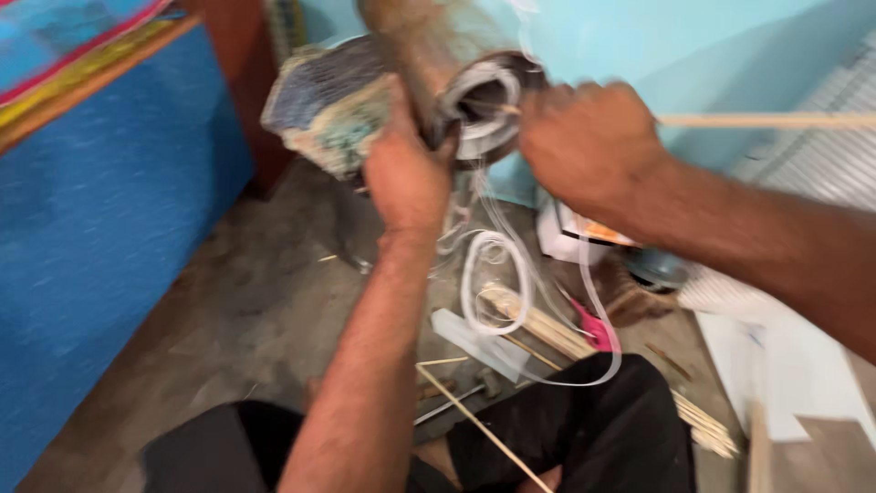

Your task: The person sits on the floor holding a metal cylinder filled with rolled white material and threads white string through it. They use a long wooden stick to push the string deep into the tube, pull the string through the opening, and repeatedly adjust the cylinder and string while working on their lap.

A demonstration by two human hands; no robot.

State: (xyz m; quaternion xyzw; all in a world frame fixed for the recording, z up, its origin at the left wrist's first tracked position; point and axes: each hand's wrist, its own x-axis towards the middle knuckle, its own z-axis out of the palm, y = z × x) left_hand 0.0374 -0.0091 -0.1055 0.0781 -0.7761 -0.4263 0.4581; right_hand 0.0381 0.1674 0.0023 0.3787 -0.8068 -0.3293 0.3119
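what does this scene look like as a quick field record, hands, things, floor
left hand: grips rim of metal cylinder
right hand: holds thin wooden stick at the cylinder's open end
cylinder opening: white windings inside
floor: white tubing loop, wooden sticks, pink item
left side: blue surface

Both arms are bare all the way up, no sleeves showing anywhere in the shot, no gloves either. The left hand and right hand have no rings, watch or wristbands that I can make out, though it's all pretty motion-blurred. Down at the bottom there's plain black trousers over both knees, no visible pattern.
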